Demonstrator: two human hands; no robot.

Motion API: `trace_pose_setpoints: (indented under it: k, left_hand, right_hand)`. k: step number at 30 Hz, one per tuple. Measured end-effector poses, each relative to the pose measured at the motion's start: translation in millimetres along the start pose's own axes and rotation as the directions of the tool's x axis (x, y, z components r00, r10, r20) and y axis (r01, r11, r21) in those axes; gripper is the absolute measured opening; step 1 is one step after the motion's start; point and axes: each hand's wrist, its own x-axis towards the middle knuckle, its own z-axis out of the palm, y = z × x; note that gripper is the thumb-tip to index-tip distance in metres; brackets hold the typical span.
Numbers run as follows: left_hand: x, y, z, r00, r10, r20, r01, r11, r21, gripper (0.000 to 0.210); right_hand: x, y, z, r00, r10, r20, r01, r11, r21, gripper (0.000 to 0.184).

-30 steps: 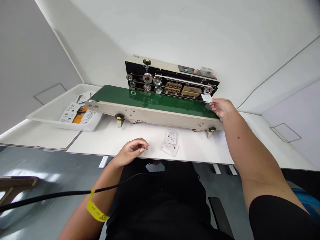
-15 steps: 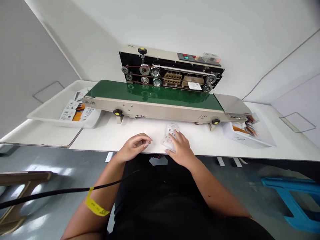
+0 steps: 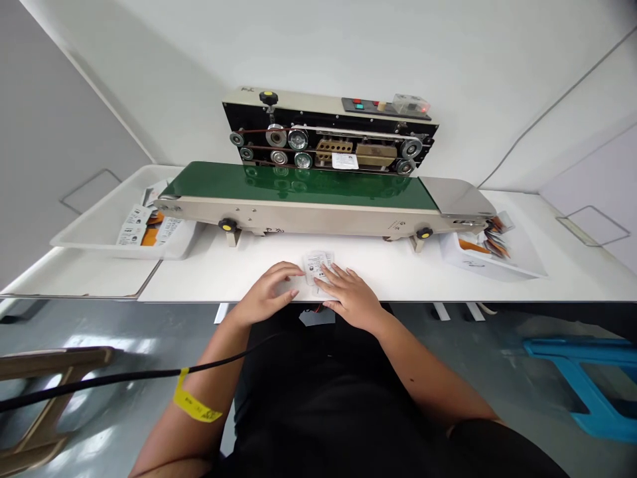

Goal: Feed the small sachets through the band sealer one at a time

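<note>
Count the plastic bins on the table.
2: the left bin is at the left end of the green belt, the right bin at the conveyor's right end. Any behind the machine would be hidden.

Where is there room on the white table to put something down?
There's bare table between the left hand and the left bin, and another patch between the right hand and the right bin. It's crowded in the middle, where the right hand is on the packets and the left hand is close by.
</note>
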Motion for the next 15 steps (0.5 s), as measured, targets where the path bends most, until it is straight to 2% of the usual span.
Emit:
trace_pose_setpoints:
  k: [4,6,10,15]
  left_hand:
    - [1.8,8.7,16.0,0.98,0.034,0.198,-0.097,0.943,0.317,0.082]
    - [3.2,9.0,26.0,0.97,0.003,0.243,-0.109,0.898,0.425,0.09]
    - [5.5,2.9,41.4,0.985,-0.068,0.16,-0.034,0.826,0.563,0.084]
    - [4.4,-2.2,46.5,0.993,-0.082,0.083,0.015,0.797,0.604,0.09]
  right_hand:
    - [-5.0,6.4,-1.1,0.994,-0.105,-0.029,0.107,0.991,0.085,0.052]
    - [-7.3,9.1,0.7,0.992,-0.113,-0.064,0.121,0.983,0.14,0.048]
    - [-8.3,9.6,8.4,0.976,-0.03,-0.215,0.086,0.963,0.254,0.047]
    - [-11.0,6.1,11.3,0.899,0.116,-0.423,0.069,0.914,0.399,0.043]
